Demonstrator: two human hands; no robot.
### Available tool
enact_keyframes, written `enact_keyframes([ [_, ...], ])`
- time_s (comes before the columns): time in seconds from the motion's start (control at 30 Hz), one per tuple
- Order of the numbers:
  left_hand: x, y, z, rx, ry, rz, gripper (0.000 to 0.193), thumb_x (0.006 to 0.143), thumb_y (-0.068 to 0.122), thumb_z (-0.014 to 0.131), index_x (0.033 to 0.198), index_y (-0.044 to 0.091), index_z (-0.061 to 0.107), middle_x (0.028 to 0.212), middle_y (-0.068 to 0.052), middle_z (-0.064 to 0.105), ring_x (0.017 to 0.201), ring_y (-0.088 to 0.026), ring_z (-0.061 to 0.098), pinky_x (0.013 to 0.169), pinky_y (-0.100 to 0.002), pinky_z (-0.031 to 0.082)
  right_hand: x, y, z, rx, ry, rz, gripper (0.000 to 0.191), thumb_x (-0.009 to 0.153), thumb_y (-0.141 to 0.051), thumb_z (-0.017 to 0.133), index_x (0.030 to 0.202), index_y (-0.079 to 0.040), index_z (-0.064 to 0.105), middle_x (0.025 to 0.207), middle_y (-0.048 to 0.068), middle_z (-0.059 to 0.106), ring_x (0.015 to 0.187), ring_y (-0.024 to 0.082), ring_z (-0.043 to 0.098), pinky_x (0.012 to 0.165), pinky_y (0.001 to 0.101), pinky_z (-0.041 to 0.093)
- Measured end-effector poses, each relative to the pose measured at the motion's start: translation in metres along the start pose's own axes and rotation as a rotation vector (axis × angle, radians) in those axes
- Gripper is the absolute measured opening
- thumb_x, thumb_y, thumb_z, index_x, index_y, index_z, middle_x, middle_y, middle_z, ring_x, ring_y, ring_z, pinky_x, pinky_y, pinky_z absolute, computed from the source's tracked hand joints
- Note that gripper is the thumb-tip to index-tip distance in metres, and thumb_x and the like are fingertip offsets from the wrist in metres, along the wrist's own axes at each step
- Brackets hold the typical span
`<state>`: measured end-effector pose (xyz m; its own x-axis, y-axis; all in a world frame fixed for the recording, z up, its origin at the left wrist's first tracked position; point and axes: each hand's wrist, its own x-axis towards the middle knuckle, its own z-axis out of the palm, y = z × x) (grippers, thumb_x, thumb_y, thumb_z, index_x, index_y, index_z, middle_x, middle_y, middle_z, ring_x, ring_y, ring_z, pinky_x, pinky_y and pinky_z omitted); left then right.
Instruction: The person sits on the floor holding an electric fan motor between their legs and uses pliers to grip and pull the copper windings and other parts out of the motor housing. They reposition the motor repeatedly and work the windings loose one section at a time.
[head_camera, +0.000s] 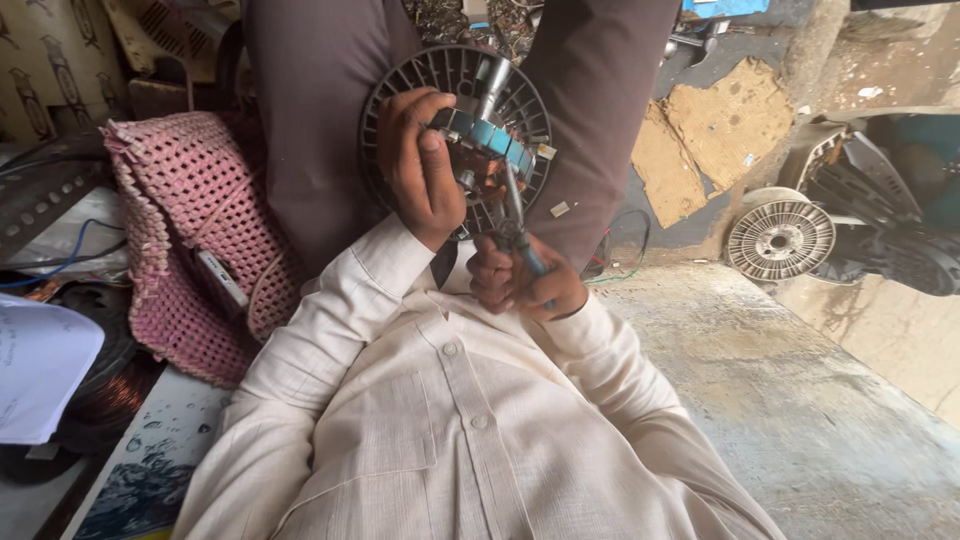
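Up close, the left hand (422, 165) gripped a round motor stator with copper windings and pale blue insulation (487, 140), fingers wrapped over its rim, holding it against a black ribbed fan housing (395, 85) between the knees. Just below, the right hand (520, 280) was closed around blue-handled pliers (520, 225) touching the windings.

Tool tip (514, 215) hidden behind stator (487, 140); motor housing (890, 200) cut off at rt edge.
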<state>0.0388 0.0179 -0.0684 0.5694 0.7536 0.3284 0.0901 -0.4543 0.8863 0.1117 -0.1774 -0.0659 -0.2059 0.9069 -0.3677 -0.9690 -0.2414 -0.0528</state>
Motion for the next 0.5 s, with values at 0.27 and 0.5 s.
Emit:
enact_keyframes([
  [0.27, 0.008, -0.004, -0.003, 0.016, -0.017, 0.065, 0.037, 0.114, 0.028, 0.037, 0.111, 0.001, 0.063, 0.107, -0.015, 0.066, 0.098, -0.032, 0.064, 0.090, -0.043, 0.050, 0.000, -0.035, 0.006, -0.148, -0.139, 0.065, 0.050, 0.056, 0.004, 0.049, 0.104, -0.010, 0.044, 0.088, 0.000, 0.038, 0.075, 0.014, 0.038, 0.065, 0.0313, 0.029],
  [0.5, 0.019, -0.008, -0.010, -0.204, -0.075, 0.102, 0.048, 0.113, 0.038, 0.033, 0.103, -0.001, 0.061, 0.101, -0.017, 0.064, 0.092, -0.034, 0.066, 0.084, -0.043, 0.052, -0.003, -0.005, 0.011, 0.102, -0.137, 0.207, 0.045, 0.062, 0.007, 0.058, 0.097, -0.015, 0.043, 0.084, 0.000, 0.039, 0.068, 0.012, 0.035, 0.059, 0.0289, 0.029],
])
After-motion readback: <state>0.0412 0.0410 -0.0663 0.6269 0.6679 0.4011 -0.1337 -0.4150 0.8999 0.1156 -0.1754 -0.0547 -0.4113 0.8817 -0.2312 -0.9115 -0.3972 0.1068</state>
